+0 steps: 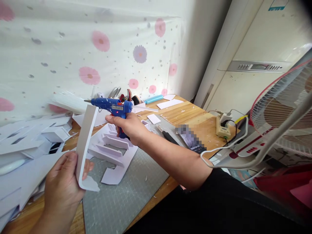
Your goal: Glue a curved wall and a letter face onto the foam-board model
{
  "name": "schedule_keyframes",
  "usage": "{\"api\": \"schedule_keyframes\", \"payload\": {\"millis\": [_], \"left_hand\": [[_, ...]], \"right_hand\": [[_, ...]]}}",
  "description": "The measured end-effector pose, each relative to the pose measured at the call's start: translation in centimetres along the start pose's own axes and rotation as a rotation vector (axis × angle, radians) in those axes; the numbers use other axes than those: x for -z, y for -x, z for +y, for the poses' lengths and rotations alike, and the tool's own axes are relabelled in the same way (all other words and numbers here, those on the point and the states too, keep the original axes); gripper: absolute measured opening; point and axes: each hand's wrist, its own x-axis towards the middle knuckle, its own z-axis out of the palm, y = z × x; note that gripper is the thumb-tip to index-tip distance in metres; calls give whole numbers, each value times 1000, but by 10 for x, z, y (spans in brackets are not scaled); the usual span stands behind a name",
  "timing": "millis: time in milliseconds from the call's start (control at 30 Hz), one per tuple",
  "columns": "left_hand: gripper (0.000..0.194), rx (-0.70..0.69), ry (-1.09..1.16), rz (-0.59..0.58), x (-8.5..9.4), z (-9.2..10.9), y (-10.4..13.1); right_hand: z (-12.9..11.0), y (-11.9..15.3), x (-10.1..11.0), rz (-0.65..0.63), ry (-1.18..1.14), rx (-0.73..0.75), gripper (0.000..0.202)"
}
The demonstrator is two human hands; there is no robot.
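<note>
Walls (pixel 116 142) up on white pc (pixel 113 177); bent strip (pixel 84 143) unattached, clamped in L hand (pixel 64 177) grip; R hand (pixel 131 127) grip clamped on glue gun (pixel 104 103).

Black sleeve (pixel 234 195), plain dark fabric, short cut, hem near elbow, beyond near edge of desk (pixel 192 113). Right forearm (pixel 170 159) bare below hem. Left hand (pixel 60 178), right hand (pixel 133 126) bare.

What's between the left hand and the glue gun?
Head view: the bent white strip, gripped low by the left hand, rises between it and the glue gun; whether strip and gun touch is unclear.
</note>
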Motion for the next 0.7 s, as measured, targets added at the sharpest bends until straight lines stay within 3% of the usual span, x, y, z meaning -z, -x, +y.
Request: {"api": "schedule_keyframes", "payload": {"millis": [167,333,533,700], "left_hand": [[31,97,131,-34,14,-10,-1],[36,71,227,-19,23,-14,-3],[36,51,279,0,29,-13,-7],[33,54,292,-13,35,-13,-8]], "right_hand": [[-23,1,26,-230,134,55,36],[-41,3,43,-154,58,165,34],[-42,17,41,-290,105,103,36],[-44,19,40,-266,116,120,32]]}}
